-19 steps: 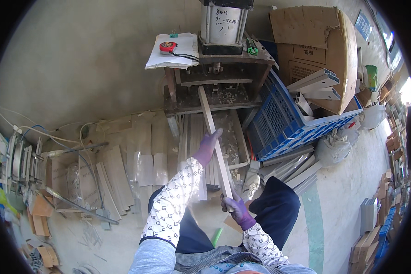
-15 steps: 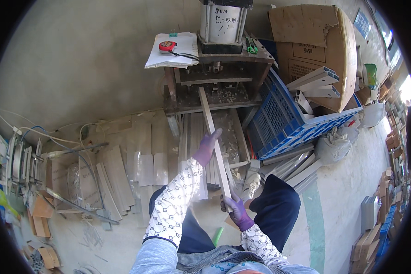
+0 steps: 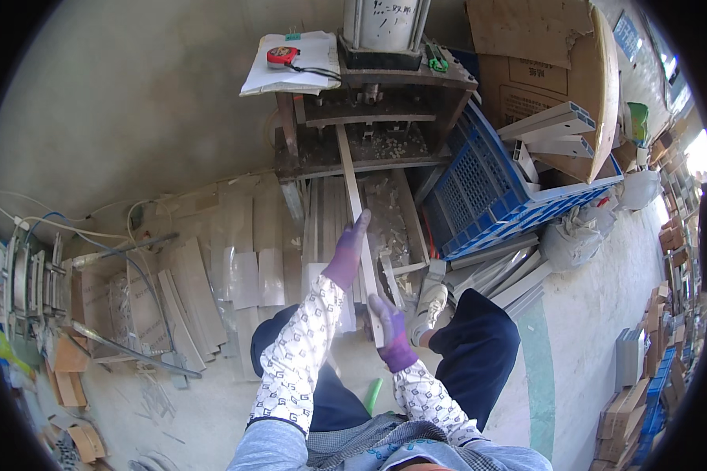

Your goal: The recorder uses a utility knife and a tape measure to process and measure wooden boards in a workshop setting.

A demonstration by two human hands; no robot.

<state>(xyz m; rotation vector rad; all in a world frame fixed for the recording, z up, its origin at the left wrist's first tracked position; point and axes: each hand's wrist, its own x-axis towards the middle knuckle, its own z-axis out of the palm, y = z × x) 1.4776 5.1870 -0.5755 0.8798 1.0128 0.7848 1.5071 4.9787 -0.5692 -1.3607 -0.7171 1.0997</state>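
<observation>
A long, pale, narrow bar [image 3: 352, 179] slants away from me, its far end resting inside the dark metal press [image 3: 334, 165]. Wrapped in a purple glove, my left hand [image 3: 347, 257] is closed on the bar about midway along. My right hand [image 3: 393, 334], also in a purple glove, grips the near end from the right side, with its fingers pointing up along the bar. Small bits of scrap [image 3: 393, 146] lie on the press bed, right of the bar's tip.
On the press top are a red tape measure [image 3: 283, 56] on papers [image 3: 313, 71] and a green-handled tool [image 3: 436, 59]. A blue crate [image 3: 479, 188] with pale profiles [image 3: 550, 122] and a large carton [image 3: 526, 78] stands at right. Flat strips [image 3: 200, 290] lie left.
The bar has slid slightly deeper into the press. My right hand has moved forward and its fingers now lie further up the bar. The whole view has shifted a little.
</observation>
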